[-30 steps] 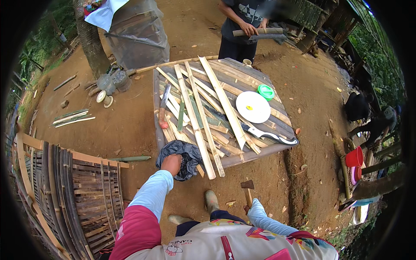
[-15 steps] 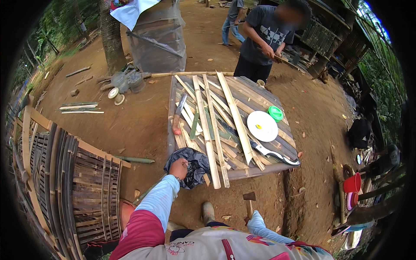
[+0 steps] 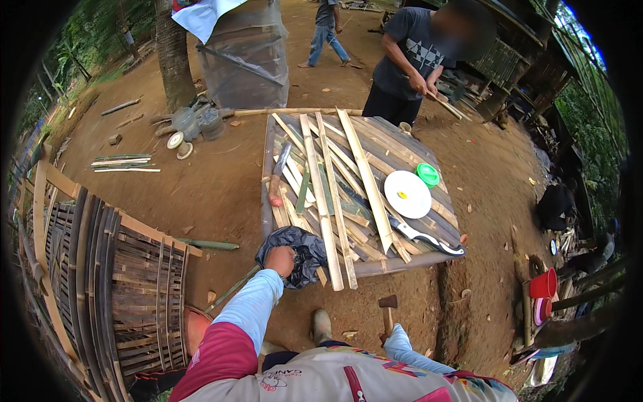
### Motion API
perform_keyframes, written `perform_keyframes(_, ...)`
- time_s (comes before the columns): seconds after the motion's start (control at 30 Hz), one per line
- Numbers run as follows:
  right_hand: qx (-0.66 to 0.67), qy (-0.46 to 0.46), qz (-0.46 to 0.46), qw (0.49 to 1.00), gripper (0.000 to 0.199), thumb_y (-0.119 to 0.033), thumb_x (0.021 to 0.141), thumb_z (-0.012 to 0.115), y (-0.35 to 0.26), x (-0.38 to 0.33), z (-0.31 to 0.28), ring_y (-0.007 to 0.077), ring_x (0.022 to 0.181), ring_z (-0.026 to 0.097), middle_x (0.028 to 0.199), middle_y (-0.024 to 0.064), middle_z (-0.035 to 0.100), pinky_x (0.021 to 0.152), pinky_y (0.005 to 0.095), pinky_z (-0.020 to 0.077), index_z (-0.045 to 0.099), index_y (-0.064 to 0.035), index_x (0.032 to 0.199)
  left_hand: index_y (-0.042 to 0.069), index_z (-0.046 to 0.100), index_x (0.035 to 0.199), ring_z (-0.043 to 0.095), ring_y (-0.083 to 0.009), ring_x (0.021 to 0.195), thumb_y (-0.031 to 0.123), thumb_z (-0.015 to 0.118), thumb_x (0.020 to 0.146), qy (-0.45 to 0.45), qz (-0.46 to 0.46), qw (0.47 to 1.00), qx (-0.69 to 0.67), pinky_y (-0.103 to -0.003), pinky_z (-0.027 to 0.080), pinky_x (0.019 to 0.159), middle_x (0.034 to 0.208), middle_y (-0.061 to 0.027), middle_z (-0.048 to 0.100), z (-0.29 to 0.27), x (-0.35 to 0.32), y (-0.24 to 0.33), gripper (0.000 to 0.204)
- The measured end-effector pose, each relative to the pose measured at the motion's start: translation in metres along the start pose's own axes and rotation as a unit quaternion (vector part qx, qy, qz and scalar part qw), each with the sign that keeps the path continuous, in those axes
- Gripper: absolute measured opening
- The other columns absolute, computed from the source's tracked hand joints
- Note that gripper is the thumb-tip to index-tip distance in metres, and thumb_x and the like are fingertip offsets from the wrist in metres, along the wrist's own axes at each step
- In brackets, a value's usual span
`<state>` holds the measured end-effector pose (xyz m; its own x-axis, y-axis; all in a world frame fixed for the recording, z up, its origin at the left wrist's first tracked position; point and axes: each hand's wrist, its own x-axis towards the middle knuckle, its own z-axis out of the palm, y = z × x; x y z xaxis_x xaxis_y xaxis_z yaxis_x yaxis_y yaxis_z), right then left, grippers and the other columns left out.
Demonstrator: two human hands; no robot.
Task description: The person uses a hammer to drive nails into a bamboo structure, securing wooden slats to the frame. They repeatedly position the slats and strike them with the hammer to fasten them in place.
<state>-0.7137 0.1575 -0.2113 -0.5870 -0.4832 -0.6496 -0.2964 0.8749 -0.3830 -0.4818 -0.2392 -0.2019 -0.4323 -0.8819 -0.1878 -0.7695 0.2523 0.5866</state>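
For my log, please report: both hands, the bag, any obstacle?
Left hand at mouth of open black plastic bag. Right hand holds hatchet. Bamboo strips jut past table edge beside bag.

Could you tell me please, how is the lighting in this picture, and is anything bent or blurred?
Head view: soft light, no hard shadows on the table; same view: bamboo rack at left looks bowed near the edge; same view: co-worker's head blurred, left hand fairly clear.
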Motion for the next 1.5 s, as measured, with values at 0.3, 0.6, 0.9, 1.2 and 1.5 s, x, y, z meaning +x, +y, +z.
perform_keyframes(0.3, -0.078, -0.016, -0.013, 0.997, 0.04, -0.031, 0.088, 0.071, -0.026, -0.011, -0.016, 0.0353, 0.075, 0.065, 0.085, 0.0216, 0.064, 0.066, 0.0456, 0.0498, 0.053, 0.0012, 0.103, 0.001, 0.071, 0.09, 0.071, -0.0284, 0.081, 0.01, 0.067, 0.084, 0.009, -0.053, 0.98, -0.189, -0.038, 0.054, 0.073, 0.084, -0.0184, 0.072, 0.032, 0.022, -0.047, 0.012)
perform_keyframes(0.6, -0.042, -0.007, 0.011, 0.999, 0.039, -0.031, 0.088, 0.071, -0.009, -0.005, -0.006, 0.0331, 0.073, 0.064, 0.083, 0.0194, 0.065, 0.065, 0.0448, 0.0491, 0.053, 0.0006, 0.102, 0.004, 0.061, 0.097, 0.057, -0.0104, 0.072, 0.004, 0.058, 0.095, -0.115, -0.161, 0.568, -0.799, -0.024, 0.049, 0.063, 0.084, -0.0036, 0.06, -0.012, -0.002, -0.012, 0.004)
perform_keyframes(0.9, -0.003, -0.013, 0.04, 0.999, 0.04, -0.032, 0.085, 0.075, -0.013, -0.008, -0.016, 0.0367, 0.077, 0.064, 0.085, 0.0217, 0.065, 0.067, 0.0462, 0.0493, 0.055, -0.001, 0.101, 0.006, 0.054, 0.082, 0.043, -0.0133, 0.051, 0.015, 0.054, 0.08, -0.082, -0.166, 0.357, -0.916, -0.027, 0.036, 0.048, 0.069, -0.0036, 0.05, 0.022, 0.002, -0.024, 0.009)
perform_keyframes(1.2, 0.052, 0.001, 0.03, 0.998, 0.035, -0.025, 0.087, 0.073, -0.005, -0.007, -0.013, 0.0244, 0.063, 0.065, 0.078, 0.0151, 0.064, 0.054, 0.0404, 0.0495, 0.052, -0.0001, 0.098, 0.012, 0.047, 0.07, 0.039, -0.014, 0.05, 0.025, 0.045, 0.084, -0.085, -0.158, 0.348, -0.92, -0.029, 0.033, 0.047, 0.064, -0.0013, 0.043, 0.023, 0.002, -0.009, 0.019)
perform_keyframes(1.5, 0.159, -0.018, 0.016, 0.987, 0.024, -0.009, 0.091, 0.067, 0.016, -0.007, 0.003, 0.0173, 0.048, 0.05, 0.07, 0.0078, 0.054, 0.04, 0.0336, 0.0403, 0.043, -0.0083, 0.096, 0.002, 0.061, 0.095, 0.061, -0.0205, 0.08, 0.015, 0.051, 0.091, 0.001, -0.213, 0.386, -0.897, -0.034, 0.053, 0.074, 0.092, -0.0107, 0.065, 0.041, 0.001, -0.015, 0.016)
